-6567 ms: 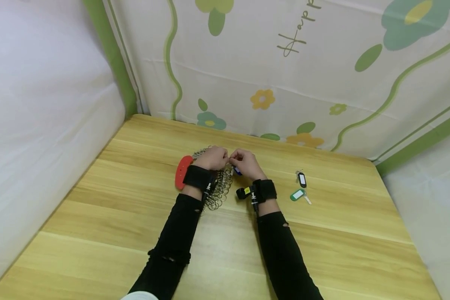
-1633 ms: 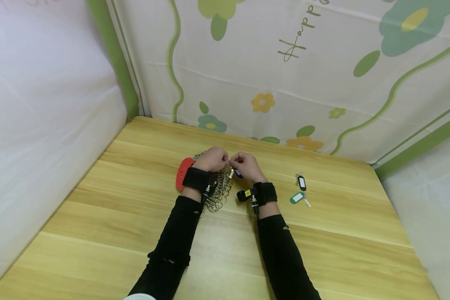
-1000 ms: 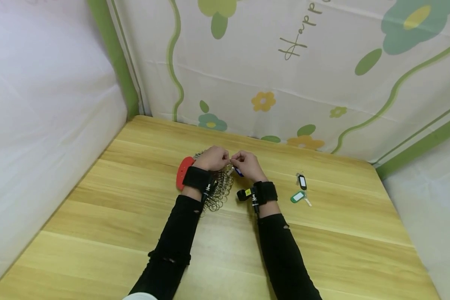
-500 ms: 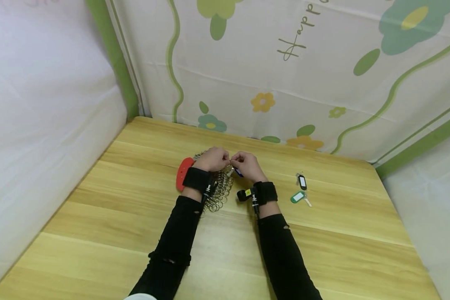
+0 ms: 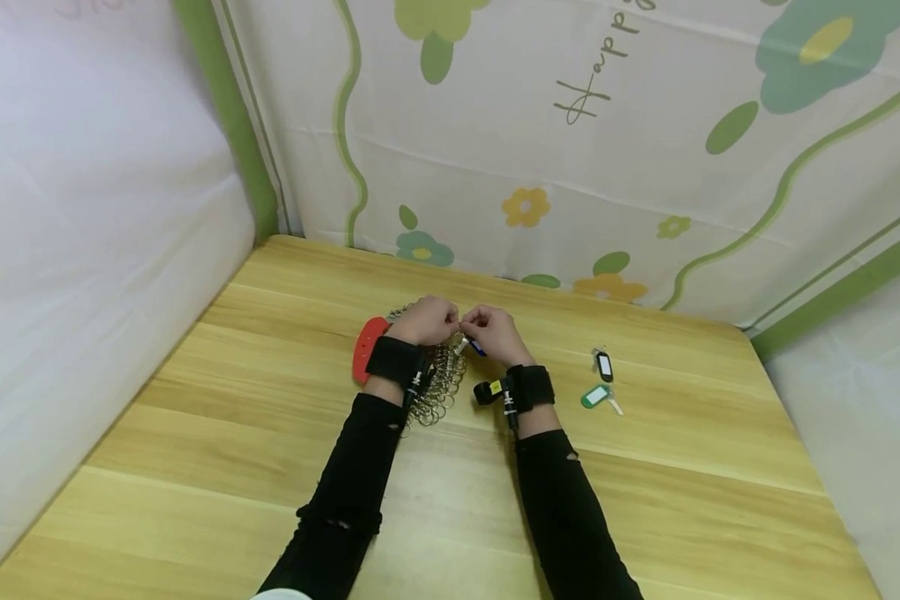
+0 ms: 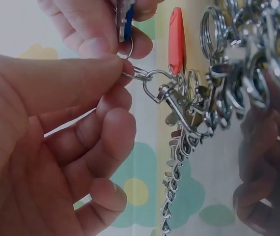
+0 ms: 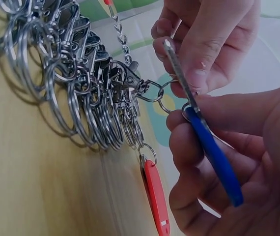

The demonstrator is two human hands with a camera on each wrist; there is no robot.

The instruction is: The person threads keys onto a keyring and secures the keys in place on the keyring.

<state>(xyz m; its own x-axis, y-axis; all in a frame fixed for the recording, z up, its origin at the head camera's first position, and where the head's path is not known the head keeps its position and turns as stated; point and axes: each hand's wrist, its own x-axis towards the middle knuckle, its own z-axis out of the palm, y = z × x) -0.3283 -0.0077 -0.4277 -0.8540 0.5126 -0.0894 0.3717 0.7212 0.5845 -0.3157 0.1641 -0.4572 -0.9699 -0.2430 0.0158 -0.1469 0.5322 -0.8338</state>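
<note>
My left hand pinches a split ring between thumb and forefinger. That ring hangs from the swivel end of a metal snap hook, one of several on a bunch. Facing it, my right hand pinches the same ring where the small loop of a blue key tag meets it. A silver key sticks out beside the tag and overlaps the left fingertips in the right wrist view. Below the hook dangles a red key tag. Fingertips partly hide the ring.
A red plate lies left of the left hand, with the hooks and rings spread under the forearm. To the right on the wooden table are a black key tag and a green key tag, each with a key.
Both hands keep almost the same place, fingertips together at the ring. The key and blue tag under the right hand have tilted slightly. The head view has shifted a little.
</note>
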